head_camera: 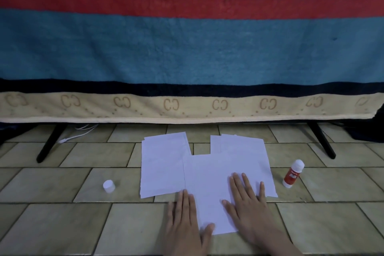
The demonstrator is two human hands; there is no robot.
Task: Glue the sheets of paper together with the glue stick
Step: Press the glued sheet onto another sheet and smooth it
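Observation:
Several white sheets of paper lie overlapping on the tiled floor: a left sheet (162, 164), a right sheet (245, 156) and a middle sheet (207, 189) on top, nearest to me. My left hand (184, 222) lies flat with fingers together on the middle sheet's left edge, thumb on the paper. My right hand (249, 203) presses flat on the same sheet, fingers spread. A red and white glue stick (293, 173) stands uncapped to the right of the papers. Its white cap (108, 186) sits on the floor to the left.
A blue blanket (187, 48) with a red stripe and a beige border hangs over a frame with black legs (49, 141) (322, 141) behind the papers. A white cable (76, 134) lies under it at the left. Beige floor tiles (52, 226) surround the papers.

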